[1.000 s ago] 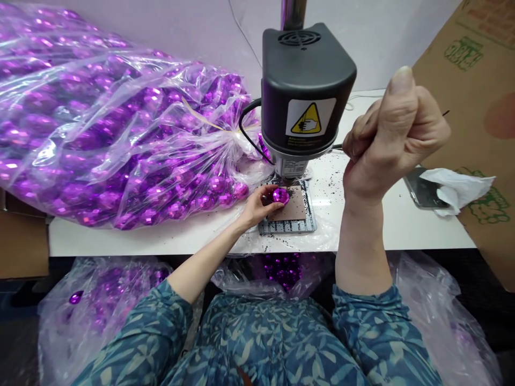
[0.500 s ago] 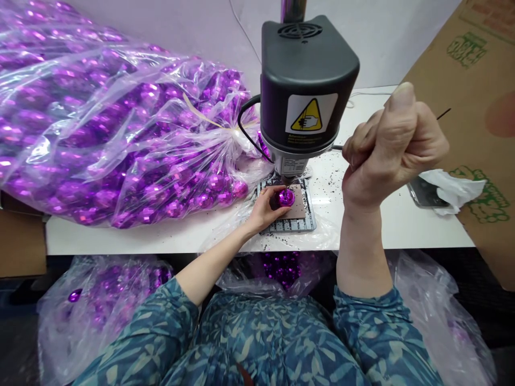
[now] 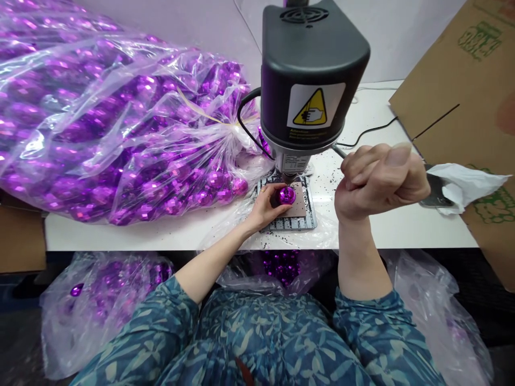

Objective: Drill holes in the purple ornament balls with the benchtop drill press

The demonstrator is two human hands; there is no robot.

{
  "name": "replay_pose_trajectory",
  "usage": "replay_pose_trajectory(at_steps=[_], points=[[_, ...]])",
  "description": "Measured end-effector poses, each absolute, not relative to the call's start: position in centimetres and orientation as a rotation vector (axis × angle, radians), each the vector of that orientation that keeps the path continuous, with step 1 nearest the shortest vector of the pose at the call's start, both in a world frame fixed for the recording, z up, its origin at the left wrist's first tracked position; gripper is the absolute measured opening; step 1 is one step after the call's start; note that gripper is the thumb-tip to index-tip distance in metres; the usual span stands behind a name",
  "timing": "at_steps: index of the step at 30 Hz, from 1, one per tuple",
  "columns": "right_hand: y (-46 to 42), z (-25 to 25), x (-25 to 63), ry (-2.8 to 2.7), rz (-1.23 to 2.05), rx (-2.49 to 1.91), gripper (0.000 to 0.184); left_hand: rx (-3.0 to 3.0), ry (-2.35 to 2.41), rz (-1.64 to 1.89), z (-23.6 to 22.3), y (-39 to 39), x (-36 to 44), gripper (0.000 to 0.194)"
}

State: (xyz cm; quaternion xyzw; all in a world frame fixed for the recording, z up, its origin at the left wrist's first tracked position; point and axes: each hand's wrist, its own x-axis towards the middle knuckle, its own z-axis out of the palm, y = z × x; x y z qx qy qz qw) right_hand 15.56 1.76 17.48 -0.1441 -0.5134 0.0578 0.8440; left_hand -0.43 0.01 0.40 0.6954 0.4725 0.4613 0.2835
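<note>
My left hand (image 3: 263, 206) pinches a shiny purple faceted bauble (image 3: 286, 195) on the small base plate (image 3: 300, 212) of a bench drill. The drill's black motor head (image 3: 311, 80) hangs right above it, its spindle (image 3: 290, 172) just over the bauble. My right hand (image 3: 380, 179) is a closed fist around the drill's thin metal feed lever (image 3: 338, 151), to the right of the head and low beside it.
A big clear bag of purple baubles (image 3: 108, 123) fills the table's left. Dark drilling chips (image 3: 325, 185) speckle the white table (image 3: 402, 230). A cardboard box (image 3: 466, 107), a phone (image 3: 436, 193) and a white tissue (image 3: 462, 185) lie right. More bagged baubles (image 3: 108, 289) sit below.
My right fist has swung the lever downward. My left hand slid the bauble right, under the spindle, and the drill head looms closer to it.
</note>
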Motion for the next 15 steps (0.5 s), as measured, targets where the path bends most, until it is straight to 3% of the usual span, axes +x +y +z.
replay_pose_trajectory(at_steps=[7, 15], points=[[2.5, 16.1, 15.9, -1.102, 0.037, -0.181, 0.052, 1.803, 1.24, 1.257, 0.2, -0.1, -0.4, 0.059], [2.4, 15.1, 16.0, -1.137, -0.013, -0.193, 0.064, 1.73, 1.212, 1.256, -0.2, -0.1, -0.2, 0.059]])
